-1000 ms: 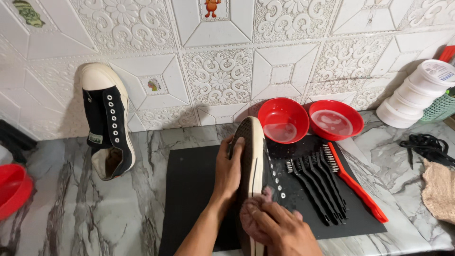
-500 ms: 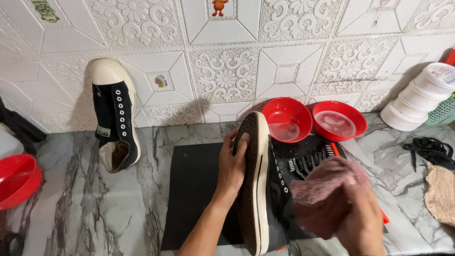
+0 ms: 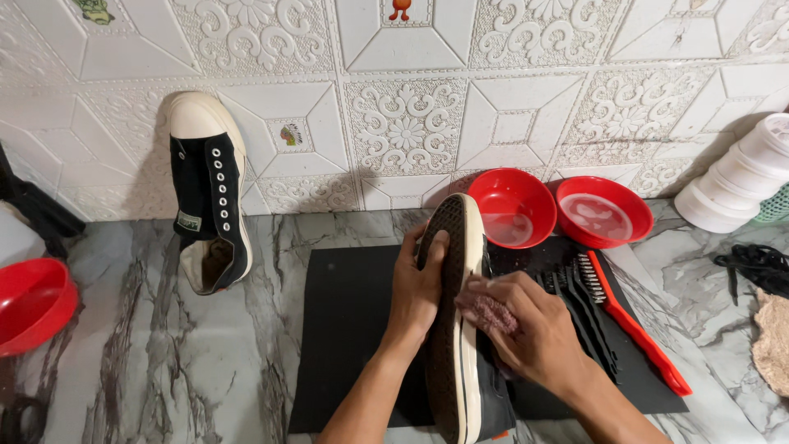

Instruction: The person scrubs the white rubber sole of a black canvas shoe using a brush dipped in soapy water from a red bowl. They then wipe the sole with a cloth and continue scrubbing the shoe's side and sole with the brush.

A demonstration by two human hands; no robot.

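shoe held on edge, cloth pressed to its side

a second shoe (image 3: 207,197) is leaned against the wall. on the black mat (image 3: 349,329), the shoe (image 3: 456,312) is clasped sole-up by the left hand (image 3: 417,288). a pinkish cloth (image 3: 493,312) is pinched against its white edge by the right hand (image 3: 530,329). brushes (image 3: 608,316) lie beside.

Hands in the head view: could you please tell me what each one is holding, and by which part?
The left hand grips the shoe by its sole; the right hand presses a pinkish cloth against the shoe's white sidewall.
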